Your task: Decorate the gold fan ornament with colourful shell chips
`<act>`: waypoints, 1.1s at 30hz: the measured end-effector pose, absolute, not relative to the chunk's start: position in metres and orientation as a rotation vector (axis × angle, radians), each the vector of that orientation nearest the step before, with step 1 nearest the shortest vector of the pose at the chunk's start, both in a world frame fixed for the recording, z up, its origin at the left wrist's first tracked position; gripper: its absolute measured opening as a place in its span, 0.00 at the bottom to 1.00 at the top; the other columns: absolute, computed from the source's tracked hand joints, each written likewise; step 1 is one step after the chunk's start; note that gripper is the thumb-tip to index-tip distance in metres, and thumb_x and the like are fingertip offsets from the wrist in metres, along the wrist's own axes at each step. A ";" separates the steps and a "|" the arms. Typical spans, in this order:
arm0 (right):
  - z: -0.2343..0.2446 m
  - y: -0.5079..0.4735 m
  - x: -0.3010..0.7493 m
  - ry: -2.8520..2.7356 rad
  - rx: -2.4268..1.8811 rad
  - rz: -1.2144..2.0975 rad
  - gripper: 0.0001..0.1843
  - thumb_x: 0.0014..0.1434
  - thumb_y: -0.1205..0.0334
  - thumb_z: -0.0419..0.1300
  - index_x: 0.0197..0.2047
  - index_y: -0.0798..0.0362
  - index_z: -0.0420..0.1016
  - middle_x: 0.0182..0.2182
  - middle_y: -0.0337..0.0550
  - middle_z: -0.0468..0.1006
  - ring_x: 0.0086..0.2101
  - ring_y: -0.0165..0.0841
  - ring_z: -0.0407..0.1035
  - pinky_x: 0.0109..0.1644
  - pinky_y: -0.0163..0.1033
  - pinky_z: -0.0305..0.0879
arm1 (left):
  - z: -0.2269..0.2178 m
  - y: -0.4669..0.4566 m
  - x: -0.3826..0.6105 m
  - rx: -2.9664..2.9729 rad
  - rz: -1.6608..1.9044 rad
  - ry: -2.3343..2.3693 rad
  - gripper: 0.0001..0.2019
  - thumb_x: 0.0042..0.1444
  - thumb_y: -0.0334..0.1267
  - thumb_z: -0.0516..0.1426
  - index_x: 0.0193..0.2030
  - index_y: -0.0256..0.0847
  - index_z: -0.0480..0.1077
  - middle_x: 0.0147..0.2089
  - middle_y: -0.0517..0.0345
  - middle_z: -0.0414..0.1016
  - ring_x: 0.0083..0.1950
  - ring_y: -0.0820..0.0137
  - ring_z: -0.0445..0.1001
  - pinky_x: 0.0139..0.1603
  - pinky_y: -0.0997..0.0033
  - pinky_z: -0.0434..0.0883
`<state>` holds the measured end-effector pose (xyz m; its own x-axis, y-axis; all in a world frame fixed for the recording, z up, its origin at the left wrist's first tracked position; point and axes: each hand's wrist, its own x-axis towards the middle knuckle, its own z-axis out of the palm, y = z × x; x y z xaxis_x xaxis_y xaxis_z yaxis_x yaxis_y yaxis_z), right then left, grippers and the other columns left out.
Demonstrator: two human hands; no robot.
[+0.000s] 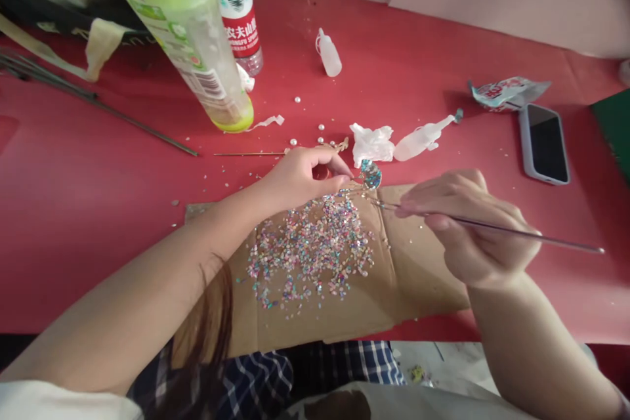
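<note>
My left hand (300, 178) pinches a thin wire stem (352, 190) at its fingertips, and the stem leads to a small glitter-coated blue-green piece (371, 174). My right hand (467, 226) grips a long thin metal rod (497, 226), whose tip lies close to that piece. Below both hands, a heap of multicoloured sequin flakes (310, 251) is spread over a brown cardboard sheet (423, 269). A thin wooden stick (246, 154) runs toward my left hand, and its far end is hidden behind the fingers.
Beyond the cardboard, a red table cover (123, 164) holds loose pearl beads (321, 126), crumpled tissue (371, 144), a squeeze bottle (329, 52), a translucent bottle (423, 138), a green bottle (182, 20), a water bottle (236, 6), a smartphone (544, 143), a foil packet (506, 93) and metal rods (93, 98).
</note>
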<state>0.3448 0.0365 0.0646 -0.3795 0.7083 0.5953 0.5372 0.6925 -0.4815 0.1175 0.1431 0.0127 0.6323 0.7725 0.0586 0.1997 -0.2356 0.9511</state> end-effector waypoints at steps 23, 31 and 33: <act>0.044 0.040 0.349 -2.218 -1.191 0.124 0.06 0.64 0.71 0.58 0.41 0.52 0.74 0.29 0.38 0.82 0.32 0.32 0.77 0.42 0.45 0.60 | 0.021 0.135 0.120 2.227 0.518 0.859 0.04 0.57 0.32 0.62 0.31 0.41 0.76 0.30 0.68 0.75 0.30 0.82 0.67 0.32 0.81 0.62; 0.048 0.040 0.347 -2.246 -1.263 0.125 0.08 0.64 0.71 0.57 0.38 0.50 0.75 0.27 0.36 0.81 0.31 0.32 0.77 0.42 0.45 0.61 | 0.022 0.133 0.122 2.223 0.505 0.906 0.04 0.57 0.31 0.61 0.31 0.41 0.75 0.30 0.67 0.75 0.31 0.81 0.69 0.34 0.81 0.64; 0.047 0.040 0.346 -2.243 -1.270 0.136 0.08 0.64 0.71 0.57 0.38 0.51 0.75 0.28 0.37 0.82 0.31 0.32 0.77 0.42 0.46 0.61 | 0.023 0.133 0.122 2.225 0.500 0.914 0.04 0.57 0.32 0.61 0.31 0.41 0.75 0.30 0.67 0.75 0.31 0.81 0.68 0.34 0.80 0.64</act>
